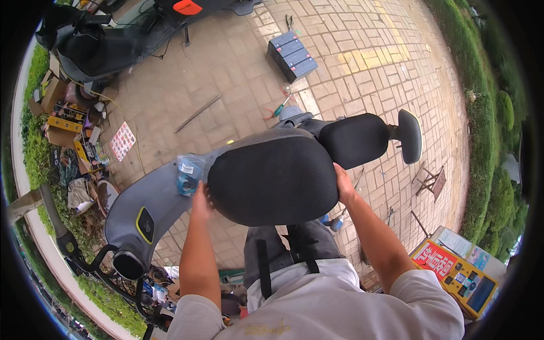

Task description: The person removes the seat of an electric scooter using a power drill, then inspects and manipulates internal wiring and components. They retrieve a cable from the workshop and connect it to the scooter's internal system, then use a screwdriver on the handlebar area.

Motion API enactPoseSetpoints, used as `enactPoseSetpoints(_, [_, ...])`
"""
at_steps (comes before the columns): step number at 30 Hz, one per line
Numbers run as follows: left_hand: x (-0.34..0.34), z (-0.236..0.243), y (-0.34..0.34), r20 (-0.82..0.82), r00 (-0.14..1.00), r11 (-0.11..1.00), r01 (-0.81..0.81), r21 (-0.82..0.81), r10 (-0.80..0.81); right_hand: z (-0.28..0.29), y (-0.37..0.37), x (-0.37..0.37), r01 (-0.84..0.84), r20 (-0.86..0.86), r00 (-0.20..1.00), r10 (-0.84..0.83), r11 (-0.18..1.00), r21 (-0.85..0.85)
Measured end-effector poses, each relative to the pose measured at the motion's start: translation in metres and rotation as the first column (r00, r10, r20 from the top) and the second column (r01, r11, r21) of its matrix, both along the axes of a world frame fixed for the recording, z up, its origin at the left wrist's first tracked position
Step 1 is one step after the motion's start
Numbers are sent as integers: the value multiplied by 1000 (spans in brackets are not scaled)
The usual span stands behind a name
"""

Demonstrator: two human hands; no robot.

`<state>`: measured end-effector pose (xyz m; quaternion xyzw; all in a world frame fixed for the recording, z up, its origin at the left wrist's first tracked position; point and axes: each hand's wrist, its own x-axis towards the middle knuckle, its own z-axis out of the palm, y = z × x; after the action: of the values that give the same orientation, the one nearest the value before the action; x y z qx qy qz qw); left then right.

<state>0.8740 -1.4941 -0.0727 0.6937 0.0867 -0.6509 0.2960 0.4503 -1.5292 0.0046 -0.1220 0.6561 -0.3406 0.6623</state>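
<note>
A black scooter seat (272, 180) with a ribbed fabric cover lies across the middle, in front of my body. My left hand (202, 201) holds its left end, with the fingers partly hidden at the rim. At the right end, my right hand (343, 184) grips the edge, its fingers curled partly out of sight. I cannot tell whether the seat rests on the grey scooter body (153, 184) or is raised from it. A clear plastic bag (191, 173) with blue contents sits on that body, close by my left hand. Behind the seat are a black rear seat (356, 140) and a backrest (409, 136).
On the paving lie a block of dark batteries (292, 55), a green-handled screwdriver (279, 109) and a thin rod (197, 113). Another scooter (107, 48) stands far left, above piled boxes (65, 122). A folding stool (432, 182) and a yellow device (467, 283) are at right.
</note>
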Motion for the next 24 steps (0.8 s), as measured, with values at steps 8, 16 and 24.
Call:
enactPoseSetpoints(8, [-23, -1, 0, -232, 960, 961, -203, -188, 157, -3, 4, 2, -2, -40, 999, 1, 1000, -8])
enactPoseSetpoints(16, [-33, 21, 12, -163, 960, 921, -267, -282, 229, 15, -11, -6, 56, 56, 997, -60, 996, 64])
enactPoseSetpoints(24, [-33, 42, -2, -215, 930, 911, -344, -228, 297, 30, -5, -9, 33, 72, 997, -34, 999, 20])
